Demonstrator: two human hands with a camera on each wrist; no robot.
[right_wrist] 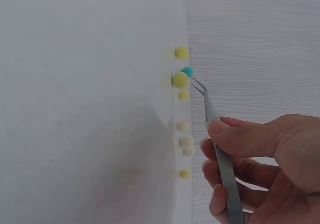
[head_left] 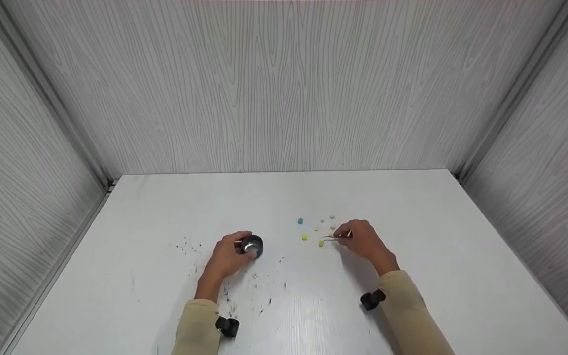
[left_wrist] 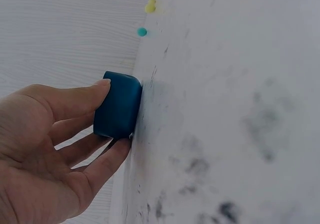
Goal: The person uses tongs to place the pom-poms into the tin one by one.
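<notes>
My left hand (head_left: pixel 226 257) grips a small round cup (left_wrist: pixel 118 107) between thumb and fingers. It is dark blue outside and shiny metal inside, and stands on the white table with its opening up. My right hand (head_left: pixel 367 245) pinches a pair of silver tweezers (right_wrist: pixel 226 171) with bent tips. The tips are slightly apart, right above a yellow ball (head_left: pixel 321 243), with nothing between them. Close by on the table lie another yellow ball (head_left: pixel 304 237), a smaller yellow ball (head_left: pixel 316 229), a teal ball (head_left: pixel 300 221) and several white balls (head_left: pixel 332 217).
Dark smudges (head_left: pixel 254 277) mark the white table (head_left: pixel 205 197) around the left hand and in front of it. Grey wood-grain panels (head_left: pixel 274 88) enclose the table at the back and both sides. A small black device (head_left: pixel 372 299) sits at each sleeve cuff.
</notes>
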